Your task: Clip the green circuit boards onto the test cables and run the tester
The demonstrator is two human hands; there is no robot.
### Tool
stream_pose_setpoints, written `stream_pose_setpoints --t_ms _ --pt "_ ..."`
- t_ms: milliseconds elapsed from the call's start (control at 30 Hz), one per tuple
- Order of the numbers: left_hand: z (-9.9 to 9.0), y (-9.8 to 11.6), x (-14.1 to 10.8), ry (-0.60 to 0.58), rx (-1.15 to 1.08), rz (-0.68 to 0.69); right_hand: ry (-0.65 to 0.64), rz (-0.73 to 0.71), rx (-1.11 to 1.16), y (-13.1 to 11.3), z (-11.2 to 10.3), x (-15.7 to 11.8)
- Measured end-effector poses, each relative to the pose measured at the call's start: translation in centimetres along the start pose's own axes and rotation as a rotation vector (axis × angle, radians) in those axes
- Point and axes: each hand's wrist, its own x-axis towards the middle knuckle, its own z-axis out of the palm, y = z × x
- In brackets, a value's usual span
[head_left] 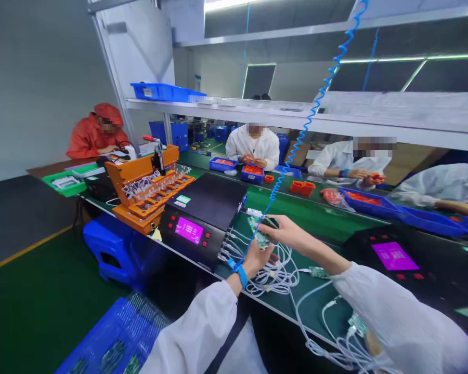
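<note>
Holding a green circuit board (262, 238) between them above the bench (312, 306), the left hand (257, 257) grips its lower edge, with thumb and fingers bent around it, while the right hand (283, 230) pinches its upper part between thumb and fingers. Coiled white cables (271, 278) lie just below the hands, and a black box (203, 221) with a lit purple screen (189, 230) stands to their left, near an orange fixture (146, 189).

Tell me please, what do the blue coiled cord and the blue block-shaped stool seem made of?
The blue coiled cord looks like smooth plastic or rubber, by its even colour and springy coils. The stool seems moulded plastic, softly shiny, with rounded edges and an opening.
</note>
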Motion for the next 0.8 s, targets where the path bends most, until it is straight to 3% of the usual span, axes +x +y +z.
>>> stream_pose_setpoints --t_ms 100,167,267,367,500,600,800 --pt "-0.6 1.6 -2.0 -0.090 -0.091 0.095 -0.135 -0.089 -0.208 -4.3 2.5 -1.6" --pt "-1.2 3.2 -3.1 -0.111 -0.129 0.132 -0.086 -0.134 -0.324 -6.3 3.1 -2.6" --pt "-2.3 6.2 -4.5 -0.106 -0.206 0.138 0.160 -0.243 -0.427 -8.0 2.6 -4.4" --pt "-3.1 9.8 -6.5 -0.130 -0.297 0.160 0.426 -0.263 -0.373 -8.7 2.4 -6.8" --pt "-3.5 13.0 -9.6 -0.241 -0.128 0.233 0.589 -0.180 -0.184 -8.4 4.5 -10.1" --pt "-3.1 13.7 -10.5 -0.259 -0.004 0.267 0.680 -0.123 0.039 -6.8 6.5 -11.5" --pt "-1.7 14.4 -11.6 -0.362 0.220 0.173 0.857 0.038 0.621 -2.7 9.2 -15.6"
